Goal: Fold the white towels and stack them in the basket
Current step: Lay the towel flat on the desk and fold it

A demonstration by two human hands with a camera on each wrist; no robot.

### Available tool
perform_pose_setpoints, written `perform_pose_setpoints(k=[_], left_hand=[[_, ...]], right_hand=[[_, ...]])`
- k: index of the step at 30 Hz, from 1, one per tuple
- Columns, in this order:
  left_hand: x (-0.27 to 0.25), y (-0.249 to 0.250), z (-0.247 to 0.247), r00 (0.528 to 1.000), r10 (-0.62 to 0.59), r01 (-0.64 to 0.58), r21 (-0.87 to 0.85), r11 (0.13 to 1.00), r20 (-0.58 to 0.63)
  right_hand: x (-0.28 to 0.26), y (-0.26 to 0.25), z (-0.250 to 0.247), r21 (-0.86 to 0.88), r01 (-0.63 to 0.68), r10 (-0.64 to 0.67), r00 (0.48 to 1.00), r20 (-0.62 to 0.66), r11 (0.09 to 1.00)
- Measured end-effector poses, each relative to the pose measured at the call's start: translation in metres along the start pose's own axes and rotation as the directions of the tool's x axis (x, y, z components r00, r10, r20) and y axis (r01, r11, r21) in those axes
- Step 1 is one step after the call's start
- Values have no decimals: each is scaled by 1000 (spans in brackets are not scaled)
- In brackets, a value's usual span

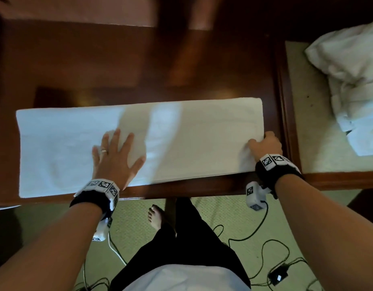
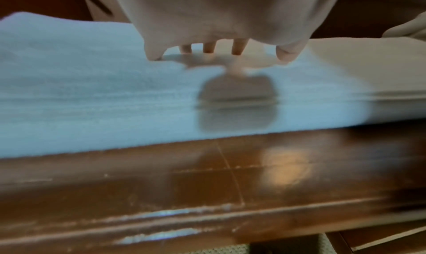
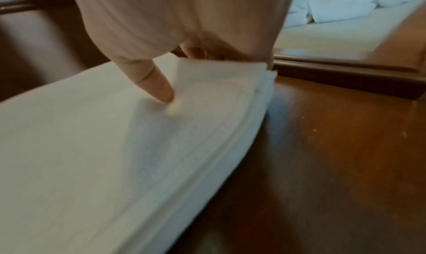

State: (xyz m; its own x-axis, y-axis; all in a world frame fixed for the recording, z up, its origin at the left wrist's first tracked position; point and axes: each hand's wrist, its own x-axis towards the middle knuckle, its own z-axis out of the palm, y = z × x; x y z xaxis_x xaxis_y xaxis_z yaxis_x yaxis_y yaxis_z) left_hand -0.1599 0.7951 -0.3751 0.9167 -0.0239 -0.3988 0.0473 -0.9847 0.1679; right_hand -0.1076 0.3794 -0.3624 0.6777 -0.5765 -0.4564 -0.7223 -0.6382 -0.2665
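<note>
A long white towel lies folded lengthwise across the dark wooden table. My left hand lies flat on its middle-left part, fingers spread. In the left wrist view those fingers press the towel. My right hand pinches the towel's right end, thumb on top and fingers curled under the edge. The right wrist view shows the thumb on the layered end of the towel. No basket is in view.
A heap of unfolded white towels lies on a beige cushioned seat to the right of the table. Below the table edge are my legs, a bare foot and black cables on the carpet.
</note>
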Motion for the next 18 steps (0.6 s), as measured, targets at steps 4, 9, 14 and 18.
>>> perform_pose_setpoints(k=[4, 9, 14, 18], left_hand=[[-3, 2, -10, 998, -28, 29, -34, 999, 57], [-4, 8, -34, 997, -39, 43, -57, 997, 65], [8, 12, -56, 1000, 8, -8, 60, 998, -9], [18, 22, -63, 991, 126, -129, 140, 982, 34]], right_hand=[[2, -5, -7, 92, -48, 39, 994, 100, 995], [7, -37, -43, 63, 170, -167, 984, -57, 983], [41, -122, -135, -37, 381, -370, 864, -342, 924], [51, -169, -196, -141, 515, -513, 710, -482, 845]])
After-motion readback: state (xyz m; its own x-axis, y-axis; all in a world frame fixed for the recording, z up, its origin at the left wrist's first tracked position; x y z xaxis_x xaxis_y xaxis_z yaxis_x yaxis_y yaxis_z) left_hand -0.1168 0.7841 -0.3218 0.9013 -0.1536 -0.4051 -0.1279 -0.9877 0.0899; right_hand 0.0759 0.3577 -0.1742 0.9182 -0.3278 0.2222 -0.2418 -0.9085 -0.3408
